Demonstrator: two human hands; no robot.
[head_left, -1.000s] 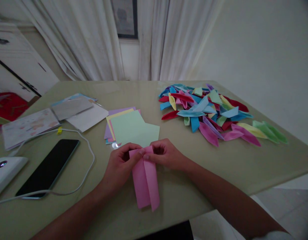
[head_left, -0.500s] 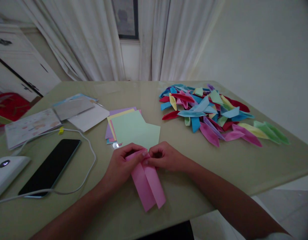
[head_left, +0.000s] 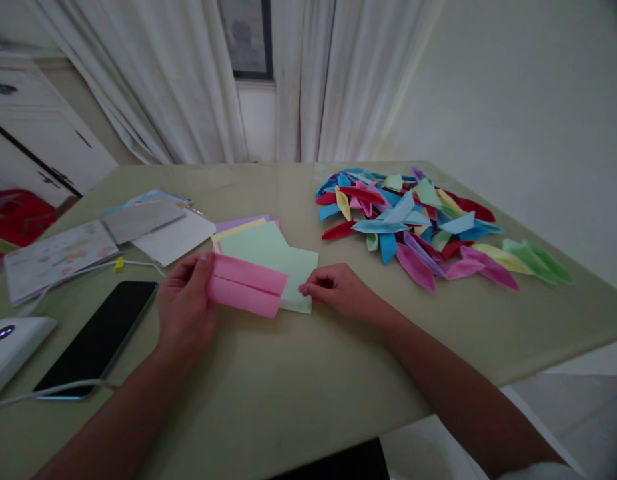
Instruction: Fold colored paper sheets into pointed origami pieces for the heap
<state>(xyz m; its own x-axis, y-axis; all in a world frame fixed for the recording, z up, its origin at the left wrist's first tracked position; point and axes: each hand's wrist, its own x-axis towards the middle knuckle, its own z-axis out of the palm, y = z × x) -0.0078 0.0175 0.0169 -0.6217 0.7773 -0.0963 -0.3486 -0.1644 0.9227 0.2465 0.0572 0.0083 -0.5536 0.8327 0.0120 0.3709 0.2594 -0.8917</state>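
Note:
A pink sheet of paper (head_left: 245,285), its two long edges folded in to a centre line, is held up at its left end by my left hand (head_left: 188,300), thumb on top. The sheet's other end points right, above the green paper (head_left: 301,267). My right hand (head_left: 338,290) is closed in a pinch just right of the pink paper, apart from it. Its fingertips are over the right part of the green paper, and nothing shows between them. Under the green sheet lie yellow and purple sheets (head_left: 243,223), partly covered.
A heap of folded colored paper pieces (head_left: 398,213) spreads over the table's (head_left: 288,393) right rear. At left are a phone (head_left: 98,337), a white device (head_left: 18,347), a white cable (head_left: 78,385) and paper packets (head_left: 63,257). Curtains (head_left: 188,87) hang behind the table.
My left hand has moved left and up with the pink paper, which has turned from pointing toward me to lying crosswise. My right hand has let go of it and moved slightly right.

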